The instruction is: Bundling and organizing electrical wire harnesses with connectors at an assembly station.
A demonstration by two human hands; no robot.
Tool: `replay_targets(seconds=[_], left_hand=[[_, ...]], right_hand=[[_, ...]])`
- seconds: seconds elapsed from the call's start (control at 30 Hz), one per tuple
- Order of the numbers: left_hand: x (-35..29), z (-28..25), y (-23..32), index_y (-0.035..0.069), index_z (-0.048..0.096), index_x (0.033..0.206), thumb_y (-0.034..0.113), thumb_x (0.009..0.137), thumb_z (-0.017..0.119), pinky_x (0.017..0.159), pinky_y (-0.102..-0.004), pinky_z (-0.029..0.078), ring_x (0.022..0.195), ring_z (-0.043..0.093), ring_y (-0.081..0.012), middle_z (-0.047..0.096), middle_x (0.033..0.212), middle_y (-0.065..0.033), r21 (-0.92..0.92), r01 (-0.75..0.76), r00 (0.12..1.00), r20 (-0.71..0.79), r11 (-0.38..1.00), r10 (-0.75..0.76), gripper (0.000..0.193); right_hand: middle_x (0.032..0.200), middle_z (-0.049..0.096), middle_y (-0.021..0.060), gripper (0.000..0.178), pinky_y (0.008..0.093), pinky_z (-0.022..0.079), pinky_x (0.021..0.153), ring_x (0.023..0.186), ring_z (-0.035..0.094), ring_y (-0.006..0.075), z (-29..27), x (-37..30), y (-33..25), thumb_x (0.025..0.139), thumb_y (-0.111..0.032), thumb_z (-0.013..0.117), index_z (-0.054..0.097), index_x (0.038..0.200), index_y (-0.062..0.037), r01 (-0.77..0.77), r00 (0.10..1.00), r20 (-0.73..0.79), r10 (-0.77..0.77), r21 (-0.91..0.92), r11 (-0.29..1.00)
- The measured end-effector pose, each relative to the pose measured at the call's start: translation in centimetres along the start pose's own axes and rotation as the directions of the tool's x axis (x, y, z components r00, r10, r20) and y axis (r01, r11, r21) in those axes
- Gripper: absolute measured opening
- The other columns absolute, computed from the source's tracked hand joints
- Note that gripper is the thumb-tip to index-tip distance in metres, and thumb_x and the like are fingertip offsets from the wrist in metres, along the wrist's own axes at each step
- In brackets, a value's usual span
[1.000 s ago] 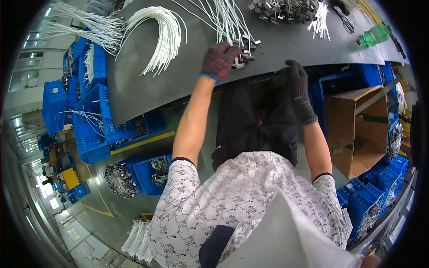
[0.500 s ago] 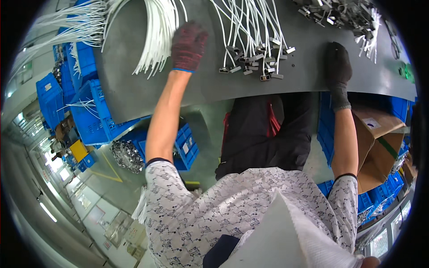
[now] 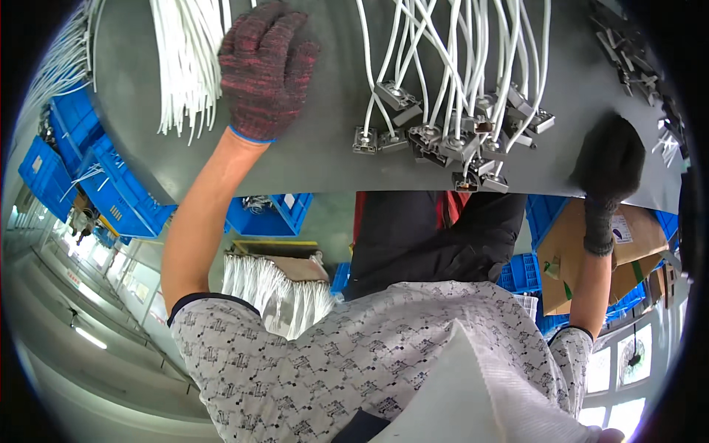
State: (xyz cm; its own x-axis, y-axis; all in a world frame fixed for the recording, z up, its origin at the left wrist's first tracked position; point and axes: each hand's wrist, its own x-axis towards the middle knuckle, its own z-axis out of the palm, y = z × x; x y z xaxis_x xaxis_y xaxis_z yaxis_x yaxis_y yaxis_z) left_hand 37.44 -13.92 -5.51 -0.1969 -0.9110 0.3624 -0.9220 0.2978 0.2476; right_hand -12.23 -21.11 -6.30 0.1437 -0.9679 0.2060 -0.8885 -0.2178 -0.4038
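Observation:
My left hand (image 3: 266,70), in a dark red and black knit glove, is over the table beside a bundle of white cables (image 3: 181,66). Its thumb stands apart from the fingers, and I make out nothing in its grasp. At the table's front right edge, my right hand (image 3: 611,159) wears a dark glove and looks rounded. Its fingers are too dark and smeared to read. Between the hands lie several white cables (image 3: 450,63) ending in grey metal connectors (image 3: 461,144), their ends close to the front edge.
The dark grey table (image 3: 325,148) spans the front. Loose metal parts (image 3: 628,59) lie at its far right. Blue crates (image 3: 122,188) stand at the left. An open cardboard box (image 3: 565,244) is below the right edge, and more white cables (image 3: 273,292) hang behind my left arm.
The view has shifted closer to the table. My left hand has moved left and away from me, beside the cable bundle. My right hand has gone from lying flatter to looking rounded.

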Motion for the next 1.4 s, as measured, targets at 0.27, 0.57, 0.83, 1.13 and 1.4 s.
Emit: replay_targets(seconds=[0.27,0.57,0.83,1.13,1.4], left_hand=[[0.1,-0.5,0.1,0.007,0.068,0.117,0.015,0.083,0.076,0.099,-0.0424,0.043,0.112,0.058,-0.0323,0.064,0.122,-0.0135,0.095,0.011,0.998,0.064,0.995,-0.017,0.036],[1.5,-1.3,1.8,0.002,0.062,0.114,0.012,0.084,0.067,0.089,-0.0468,0.049,0.104,0.060,-0.0407,0.059,0.116,-0.0215,-0.035,0.120,0.992,0.043,0.992,-0.119,0.032],[0.9,-1.3,1.4,0.001,0.061,0.114,0.012,0.082,0.068,0.090,-0.0487,0.049,0.104,0.059,-0.0408,0.059,0.116,-0.0218,-0.063,0.140,0.988,0.068,0.988,-0.135,0.034],[1.0,-1.6,1.4,0.000,0.061,0.114,0.011,0.080,0.069,0.091,-0.0495,0.048,0.105,0.059,-0.0412,0.059,0.116,-0.0223,-0.036,0.177,0.979,0.110,0.984,-0.172,0.037],[0.7,-1.7,1.1,0.000,0.062,0.114,0.015,0.082,0.070,0.091,-0.0492,0.049,0.107,0.059,-0.0413,0.059,0.118,-0.0226,-0.038,0.191,0.973,0.140,0.981,-0.184,0.037]], right_hand=[[0.113,0.070,0.0121,0.025,0.0338,0.054,0.087,0.099,0.068,0.0263,0.0,0.3,1.1,0.095,-0.009,0.065,0.068,0.118,-0.0026,0.030,0.999,0.026,-0.026,-0.139,0.990],[0.109,0.070,0.0126,0.021,0.0342,0.054,0.085,0.095,0.068,0.0266,0.5,0.0,1.2,0.095,-0.011,0.066,0.068,0.113,-0.0009,0.073,0.997,-0.005,-0.075,-0.213,0.974],[0.106,0.071,0.0114,0.018,0.0354,0.053,0.085,0.094,0.067,0.0208,0.8,0.1,0.7,0.097,-0.014,0.065,0.067,0.106,0.0016,-0.006,0.998,-0.065,0.000,-0.082,0.997],[0.104,0.071,0.0112,0.020,0.0356,0.052,0.085,0.093,0.066,0.0219,1.1,0.1,0.5,0.097,-0.017,0.065,0.068,0.107,0.0007,-0.056,0.994,-0.098,0.048,-0.075,0.996],[0.103,0.069,0.0109,0.018,0.0358,0.052,0.086,0.092,0.064,0.0207,1.5,-0.1,-0.2,0.097,-0.014,0.065,0.066,0.106,0.0023,-0.130,0.984,-0.123,0.129,0.001,0.992]])
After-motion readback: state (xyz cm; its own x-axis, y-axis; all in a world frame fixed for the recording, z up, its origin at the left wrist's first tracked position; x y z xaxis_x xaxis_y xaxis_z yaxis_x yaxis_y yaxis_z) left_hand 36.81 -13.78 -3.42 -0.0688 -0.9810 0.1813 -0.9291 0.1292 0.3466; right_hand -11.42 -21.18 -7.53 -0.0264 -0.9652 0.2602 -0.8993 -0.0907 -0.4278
